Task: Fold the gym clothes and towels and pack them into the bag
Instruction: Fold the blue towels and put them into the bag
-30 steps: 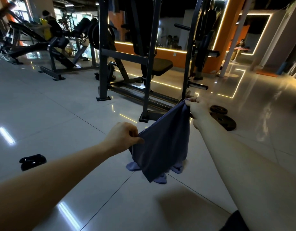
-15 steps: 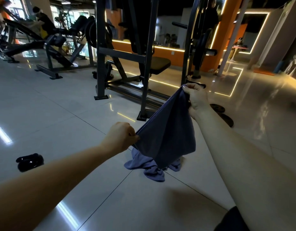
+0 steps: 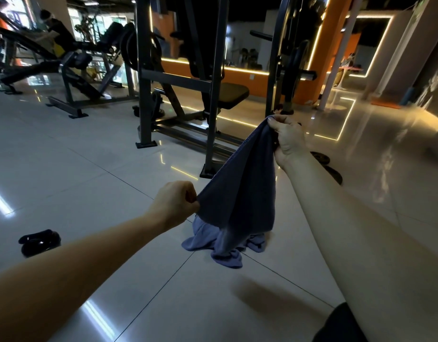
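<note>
At the lower right edge, closest in, a patch of dark fabric (image 3: 341, 324). Reaching forward from both lower corners, two bare forearms.

Left hand (image 3: 172, 206) curled into a fist, thumb and fingers pinching the lower corner of a blue-grey towel (image 3: 240, 193). Hangs in the air above the glossy tiled floor (image 3: 89, 169), stretched as a slanting sheet from one grip up to the other. Right hand (image 3: 288, 141) higher and farther out, fingers bent tight over the upper corner, bunching the hem.

Just under the towel's hanging edge, a crumpled heap of lighter blue cloth (image 3: 225, 250) on the tiles; touching the towel or just apart, cannot tell. Well off to the left on the floor, a small black item (image 3: 39, 241), its kind unclear.

Behind the right forearm, dark weight plates (image 3: 335, 175) lying flat, partly hidden by the arm. Beyond the hands, a dark steel rack (image 3: 214, 95) standing upright, with a padded seat (image 3: 231, 95) inside its frame.

Farther back on the left, an inclined machine (image 3: 72, 65) and a person (image 3: 57, 33) beside it. At the far right, an orange column (image 3: 329, 58) edged with glowing light strips.
</note>
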The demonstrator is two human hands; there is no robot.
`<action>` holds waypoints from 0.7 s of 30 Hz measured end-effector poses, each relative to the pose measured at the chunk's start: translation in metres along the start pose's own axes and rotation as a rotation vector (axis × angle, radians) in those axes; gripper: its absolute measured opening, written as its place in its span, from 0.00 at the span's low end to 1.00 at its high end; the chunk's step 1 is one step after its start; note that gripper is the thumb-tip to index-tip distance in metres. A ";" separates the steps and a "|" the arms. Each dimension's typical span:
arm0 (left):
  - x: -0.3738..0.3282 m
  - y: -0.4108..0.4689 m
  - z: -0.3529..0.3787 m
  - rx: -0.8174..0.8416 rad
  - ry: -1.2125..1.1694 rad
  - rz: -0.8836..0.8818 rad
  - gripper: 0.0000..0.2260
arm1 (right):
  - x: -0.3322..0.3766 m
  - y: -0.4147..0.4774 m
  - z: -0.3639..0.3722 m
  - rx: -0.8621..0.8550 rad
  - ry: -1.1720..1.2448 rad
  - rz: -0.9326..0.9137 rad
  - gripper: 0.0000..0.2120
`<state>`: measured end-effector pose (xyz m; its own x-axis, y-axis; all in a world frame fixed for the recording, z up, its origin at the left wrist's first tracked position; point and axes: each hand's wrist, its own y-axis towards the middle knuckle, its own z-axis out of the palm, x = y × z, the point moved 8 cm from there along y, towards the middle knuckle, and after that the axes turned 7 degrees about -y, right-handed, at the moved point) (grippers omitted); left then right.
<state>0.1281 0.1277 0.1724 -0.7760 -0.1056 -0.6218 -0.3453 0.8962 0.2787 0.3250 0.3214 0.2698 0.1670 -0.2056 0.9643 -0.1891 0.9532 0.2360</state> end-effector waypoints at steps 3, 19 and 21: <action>0.005 0.003 0.000 0.011 -0.071 -0.059 0.07 | -0.001 0.001 0.000 -0.002 -0.003 0.007 0.05; 0.008 0.011 -0.067 -0.354 -0.297 0.090 0.08 | -0.041 -0.012 0.016 0.086 -0.550 0.174 0.09; 0.001 0.010 -0.068 -0.363 -0.224 0.156 0.08 | -0.025 -0.020 0.036 0.134 -0.584 0.065 0.11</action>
<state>0.0878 0.1067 0.2245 -0.7138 0.1508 -0.6839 -0.4267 0.6806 0.5955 0.2902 0.2996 0.2449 -0.4008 -0.2719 0.8749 -0.3075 0.9395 0.1511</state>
